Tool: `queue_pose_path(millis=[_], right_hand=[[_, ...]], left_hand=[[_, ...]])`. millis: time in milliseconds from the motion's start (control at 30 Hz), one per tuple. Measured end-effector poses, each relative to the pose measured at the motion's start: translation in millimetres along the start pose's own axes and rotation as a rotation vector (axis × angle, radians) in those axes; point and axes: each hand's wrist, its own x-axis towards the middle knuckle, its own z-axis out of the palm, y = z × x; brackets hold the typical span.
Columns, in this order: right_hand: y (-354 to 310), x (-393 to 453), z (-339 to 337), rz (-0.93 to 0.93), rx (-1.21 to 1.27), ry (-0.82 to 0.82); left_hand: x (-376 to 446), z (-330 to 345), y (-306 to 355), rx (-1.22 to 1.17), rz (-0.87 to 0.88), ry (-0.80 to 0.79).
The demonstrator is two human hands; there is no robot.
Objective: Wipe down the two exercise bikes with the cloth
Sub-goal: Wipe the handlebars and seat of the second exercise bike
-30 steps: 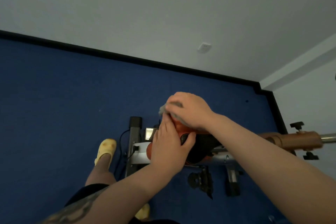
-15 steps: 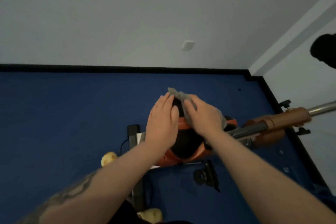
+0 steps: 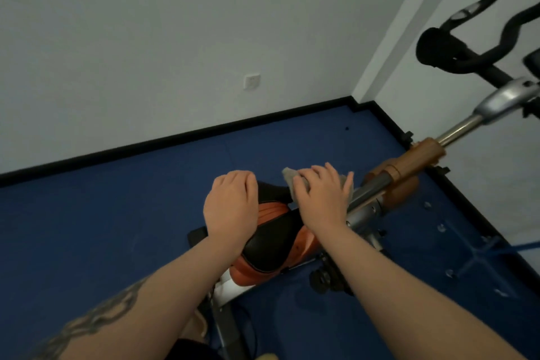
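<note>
An exercise bike stands on the blue floor, with a black and orange saddle [image 3: 270, 245] below me and an orange frame post [image 3: 423, 155] running up to black handlebars [image 3: 467, 38] at the upper right. My left hand [image 3: 230, 207] lies on the saddle's left side, its fingers curled down over the edge. My right hand [image 3: 321, 199] presses a grey cloth [image 3: 288, 177] flat at the front of the saddle, fingers spread. Most of the cloth is hidden under that hand. No second bike is in view.
A white wall with a socket [image 3: 252, 81] meets the blue floor [image 3: 102, 228] at a black skirting. A black pedal [image 3: 327, 279] sticks out below the saddle. The bike's metal base bar [image 3: 225, 327] lies near my feet. A room corner is right behind the handlebars.
My view has swung up and right, bringing the handlebars in. My right hand slid the cloth rightward toward the frame tube. My left hand's fingers have curled over the saddle.
</note>
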Motion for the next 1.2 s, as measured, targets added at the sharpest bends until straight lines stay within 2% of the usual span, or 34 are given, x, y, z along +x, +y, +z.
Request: queue_pose_path(millis=[100, 200, 333, 467, 567, 667, 733, 800, 900, 1033, 1133, 1200], right_hand=[[-17.5, -45.6, 7.8, -0.010, 0.145, 0.060], [-31.3, -85.8, 12.9, 0.000, 0.348, 0.042], [-30.6, -62.4, 13.1, 0.159, 0.183, 0.014], [-33.3, -23.4, 7.7, 0.360, 0.227, 0.039], [-45.9, -43.0, 12.8, 0.381, 0.367, 0.100], [-74.0, -82.2, 21.3, 0.423, 0.529, 0.143], [-73.0, -77.4, 24.0, 0.454, 0.554, 0.147], [-61.5, -47.9, 20.8, 0.544, 0.522, 0.175], [-49.2, -13.7, 7.9, 0.722, 0.554, 0.222], [-68.1, -37.9, 17.2, 0.774, 0.703, 0.239], [-87.5, -74.4, 26.6, 0.759, 0.689, 0.255], [-86.2, -68.6, 23.1, 0.782, 0.669, 0.247]], left_hand=[[-0.5, -1.0, 1.0, -0.028, -0.034, -0.001], [1.1, 0.9, -0.1, -0.025, -0.023, 0.014], [0.3, 0.4, -0.9, -0.026, 0.001, 0.002], [4.0, -3.9, -4.2, 0.158, 0.123, -0.126], [16.8, -10.2, -10.7, 0.267, 0.295, -0.260], [39.2, -13.6, -4.5, 0.362, 0.413, -0.394], [51.3, -10.3, 2.1, 0.415, 0.440, -0.497], [58.0, -9.1, 6.2, 0.413, 0.490, -0.549], [58.0, -5.4, 1.5, 0.396, 0.542, -0.519], [60.9, -0.7, -3.4, 0.343, 0.531, -0.511], [61.7, 1.7, -4.7, 0.290, 0.524, -0.535], [64.7, 2.1, -5.5, 0.244, 0.502, -0.558]])
